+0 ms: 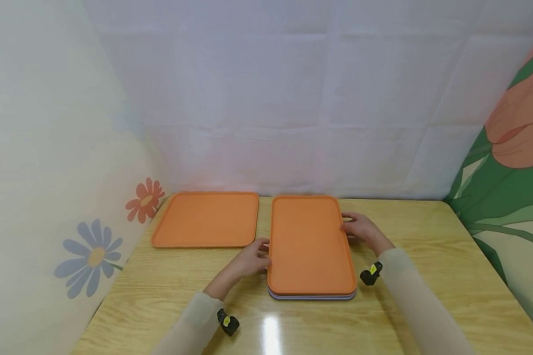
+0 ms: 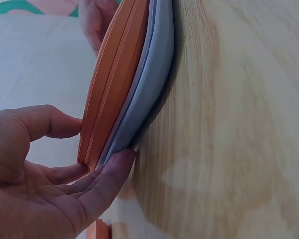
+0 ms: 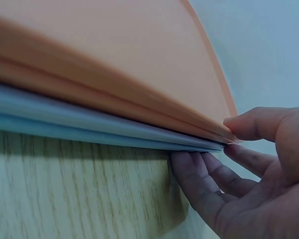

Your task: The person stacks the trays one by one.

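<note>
A stack of rectangular trays lies lengthwise in front of me on the table. Orange trays form its top, and pale lavender-grey trays lie beneath them. My left hand holds the stack's left long edge, thumb at the orange rim and fingertips along the side and lower edge. On the opposite edge, somewhat farther back, my right hand grips the stack. In the right wrist view its thumb presses the orange rim while the fingers reach beneath the lowest tray.
Another orange tray lies crosswise at the back left, close to the stack. The wooden table ends at a white cloth backdrop. Flower-printed panels stand on both sides.
</note>
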Action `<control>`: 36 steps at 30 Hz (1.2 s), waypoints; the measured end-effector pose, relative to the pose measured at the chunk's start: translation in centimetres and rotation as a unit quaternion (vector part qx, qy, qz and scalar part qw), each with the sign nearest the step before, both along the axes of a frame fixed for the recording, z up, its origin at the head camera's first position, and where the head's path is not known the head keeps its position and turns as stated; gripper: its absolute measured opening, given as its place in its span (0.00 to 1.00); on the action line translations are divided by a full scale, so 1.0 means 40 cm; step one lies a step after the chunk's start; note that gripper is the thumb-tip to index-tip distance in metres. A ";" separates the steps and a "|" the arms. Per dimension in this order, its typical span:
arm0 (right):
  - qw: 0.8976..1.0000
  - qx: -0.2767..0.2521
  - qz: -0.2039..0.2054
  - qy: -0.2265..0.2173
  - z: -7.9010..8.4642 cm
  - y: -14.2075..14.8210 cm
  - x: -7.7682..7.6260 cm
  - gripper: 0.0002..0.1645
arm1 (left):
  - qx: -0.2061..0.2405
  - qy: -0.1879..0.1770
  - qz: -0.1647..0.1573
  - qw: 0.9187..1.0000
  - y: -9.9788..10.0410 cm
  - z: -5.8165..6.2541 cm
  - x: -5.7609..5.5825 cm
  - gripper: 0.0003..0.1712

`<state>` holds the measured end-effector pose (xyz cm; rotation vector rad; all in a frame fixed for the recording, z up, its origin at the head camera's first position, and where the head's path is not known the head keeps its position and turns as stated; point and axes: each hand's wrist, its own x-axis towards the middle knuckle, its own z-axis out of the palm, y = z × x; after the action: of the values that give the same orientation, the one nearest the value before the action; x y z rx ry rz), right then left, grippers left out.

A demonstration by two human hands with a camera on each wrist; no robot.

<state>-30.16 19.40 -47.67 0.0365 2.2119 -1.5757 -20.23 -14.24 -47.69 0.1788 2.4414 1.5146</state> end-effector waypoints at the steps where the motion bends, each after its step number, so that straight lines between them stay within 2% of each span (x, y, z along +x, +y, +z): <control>1: 1.000 -0.003 -0.001 -0.003 -0.001 0.001 0.000 0.40 | 0.000 -0.004 -0.005 1.000 -0.003 0.001 0.001 0.38; 7: 1.000 -0.025 0.001 -0.007 -0.009 0.009 -0.001 0.40 | 0.005 -0.032 -0.017 0.999 -0.036 0.019 0.003 0.36; 10: 0.999 -0.037 0.007 -0.012 -0.009 0.011 0.001 0.40 | -0.010 -0.017 -0.010 1.000 -0.067 0.032 0.001 0.33; 14: 0.999 -0.046 0.008 -0.021 -0.005 0.014 0.005 0.39 | -0.054 0.016 0.008 0.998 -0.119 0.056 -0.005 0.32; 21: 0.999 -0.040 0.008 -0.029 -0.006 0.015 0.005 0.39 | -0.124 0.056 0.050 0.989 -0.228 0.100 -0.021 0.32; 26: 0.999 -0.029 0.008 -0.030 -0.004 0.014 0.005 0.39 | -0.148 0.055 0.085 0.984 -0.298 0.108 -0.033 0.32; 31: 0.999 -0.022 0.009 -0.031 -0.002 0.012 0.006 0.38 | -0.190 0.066 0.119 0.972 -0.359 0.110 -0.046 0.33; 36: 0.999 -0.019 0.009 -0.031 -0.004 0.010 0.005 0.38 | -0.203 0.063 0.146 0.966 -0.417 0.115 -0.054 0.34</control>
<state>-29.95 19.81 -47.83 0.0519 2.1284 -1.5858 -22.40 -30.92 -43.09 -0.1783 2.9191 1.0885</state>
